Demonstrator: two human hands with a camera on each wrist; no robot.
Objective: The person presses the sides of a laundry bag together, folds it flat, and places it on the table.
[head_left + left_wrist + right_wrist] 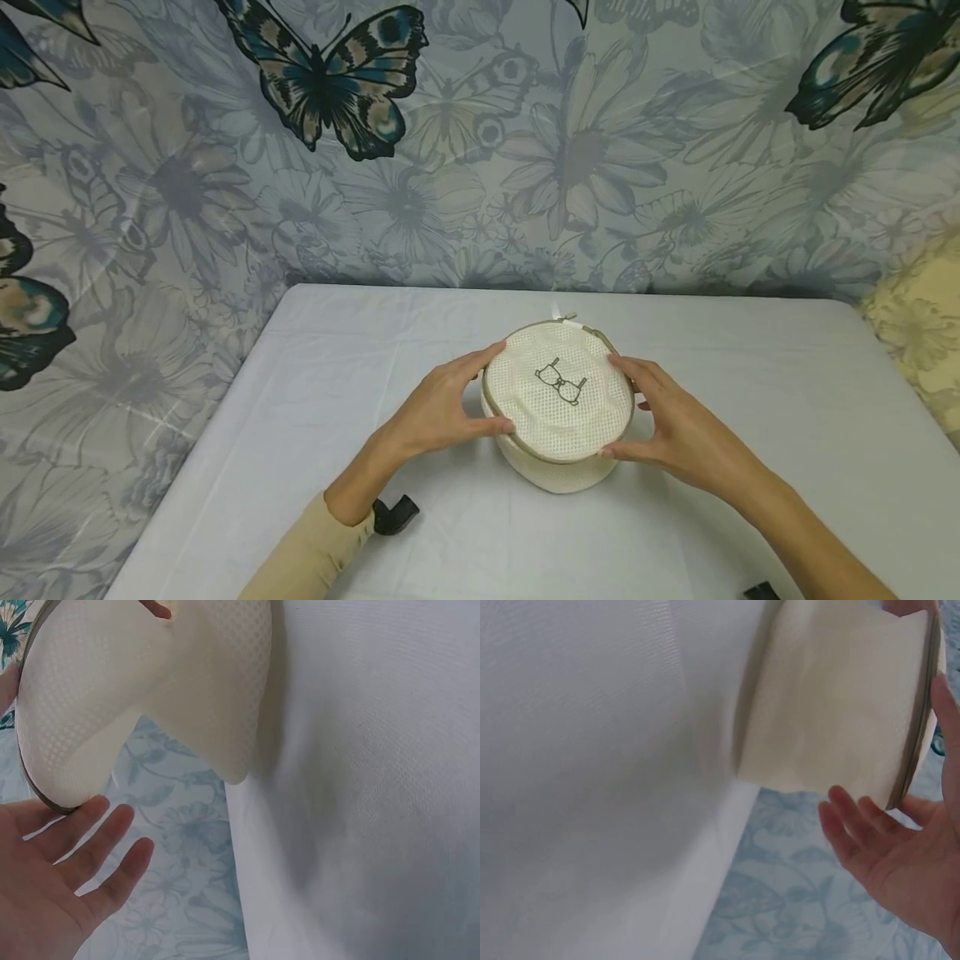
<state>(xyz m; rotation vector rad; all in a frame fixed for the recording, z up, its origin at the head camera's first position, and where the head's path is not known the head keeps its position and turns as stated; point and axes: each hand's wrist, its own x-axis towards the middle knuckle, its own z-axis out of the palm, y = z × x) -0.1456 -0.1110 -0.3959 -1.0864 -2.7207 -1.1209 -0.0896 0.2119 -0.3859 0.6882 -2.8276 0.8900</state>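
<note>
A round embroidery hoop [558, 461] with cream mesh cloth [562, 429] stretched in it is held above the white-covered table. A dark stitched outline of eyeglasses [561, 383] marks its middle. My left hand [442, 408] grips the hoop's left side, thumb on the near rim. Opposite it, my right hand [678, 425] holds the right side, thumb likewise near the front. Loose cloth [832, 712] hangs beneath the hoop toward the table. In both wrist views, several fingers of each hand spread behind the rim.
White cloth [360, 358] covers the table. Behind it stands a grey-blue backdrop [405, 208] with butterflies and flowers. A yellowish patch of fabric [915, 333] shows at the right. A black object [395, 515] sits by the left wrist, another [761, 591] near the right forearm.
</note>
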